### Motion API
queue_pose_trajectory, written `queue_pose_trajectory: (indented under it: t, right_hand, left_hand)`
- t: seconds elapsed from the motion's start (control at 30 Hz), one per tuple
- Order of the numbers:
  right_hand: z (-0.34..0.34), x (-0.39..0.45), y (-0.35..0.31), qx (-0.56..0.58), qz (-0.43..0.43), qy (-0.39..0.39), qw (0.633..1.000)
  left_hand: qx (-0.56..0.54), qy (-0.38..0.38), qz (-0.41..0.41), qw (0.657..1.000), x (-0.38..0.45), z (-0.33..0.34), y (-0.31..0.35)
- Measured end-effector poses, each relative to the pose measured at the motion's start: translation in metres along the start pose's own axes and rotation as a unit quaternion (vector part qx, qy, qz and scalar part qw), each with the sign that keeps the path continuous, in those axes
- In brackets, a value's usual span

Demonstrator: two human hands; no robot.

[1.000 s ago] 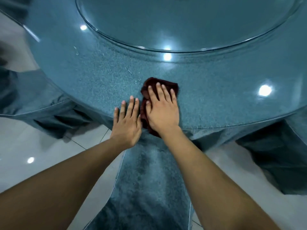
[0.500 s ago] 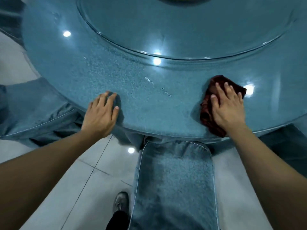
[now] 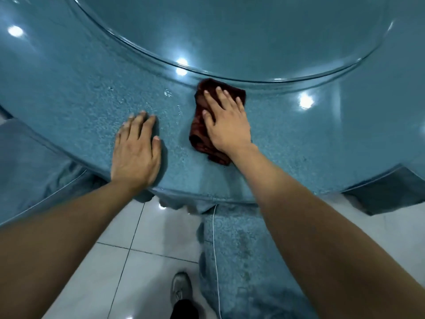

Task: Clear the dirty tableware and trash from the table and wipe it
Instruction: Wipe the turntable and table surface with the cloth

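Note:
A dark red cloth lies on the round teal table, close to the rim of the glass turntable. My right hand presses flat on the cloth with straight fingers. Left of it, my left hand rests flat on the bare tabletop near the front edge. Small wet streaks show on the surface between and beyond the hands. No tableware or trash is in view.
A teal-covered chair seat sits under the table edge in front of me. The tablecloth skirt hangs at left and right. White floor tiles and my shoe show below.
My right hand has slid the cloth from the right back toward the middle and farther in, up to the turntable rim. My left hand has shifted slightly right along the front edge.

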State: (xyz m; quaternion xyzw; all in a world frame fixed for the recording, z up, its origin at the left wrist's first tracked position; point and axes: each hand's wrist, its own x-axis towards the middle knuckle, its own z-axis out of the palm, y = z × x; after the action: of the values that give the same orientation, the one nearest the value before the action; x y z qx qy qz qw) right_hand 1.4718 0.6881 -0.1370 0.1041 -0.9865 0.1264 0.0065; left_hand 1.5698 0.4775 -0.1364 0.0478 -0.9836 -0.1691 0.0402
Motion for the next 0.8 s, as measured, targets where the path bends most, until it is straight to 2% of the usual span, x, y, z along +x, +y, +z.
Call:
queue_pose_trajectory:
  t: [0.07, 0.23, 0.33, 0.4, 0.5, 0.6, 0.67, 0.73, 0.8]
  right_hand:
    - [-0.009, -0.007, 0.039, 0.003, 0.045, 0.021, 0.999]
    - [-0.045, -0.01, 0.171, -0.03, 0.245, 0.053, 0.968]
    - [-0.047, 0.006, 0.173, -0.019, 0.313, 0.052, 0.948]
    - [-0.037, 0.014, 0.125, -0.025, 0.281, 0.049, 0.958]
    - [-0.007, 0.028, 0.016, -0.039, 0.14, 0.048, 0.988]
    - [0.013, 0.03, -0.078, -0.01, 0.017, 0.016, 1.0]
    - [0.02, 0.028, -0.088, -0.008, -0.021, -0.001, 1.0]
    - [0.018, 0.019, -0.063, 0.001, -0.037, 0.004, 0.999]
    - [0.011, 0.0, -0.023, 0.008, -0.015, 0.019, 1.0]
  left_hand:
    - [-0.003, -0.006, -0.008, 1.0, -0.001, -0.002, 0.0]
    - [0.013, -0.001, -0.028, 1.0, 0.001, -0.001, 0.004]
    - [0.024, -0.001, -0.032, 0.999, 0.003, 0.002, 0.003]
    - [0.022, -0.002, -0.031, 0.999, 0.003, 0.002, 0.003]
    - [0.018, 0.004, -0.029, 0.999, 0.003, 0.001, 0.002]
    - [-0.006, 0.021, -0.018, 1.0, 0.002, 0.002, -0.003]
    - [-0.023, 0.029, -0.014, 0.999, 0.004, 0.002, -0.005]
    - [-0.029, 0.031, -0.007, 0.999, 0.004, 0.002, -0.005]
    - [-0.031, 0.028, -0.008, 0.999, 0.002, 0.0, -0.003]
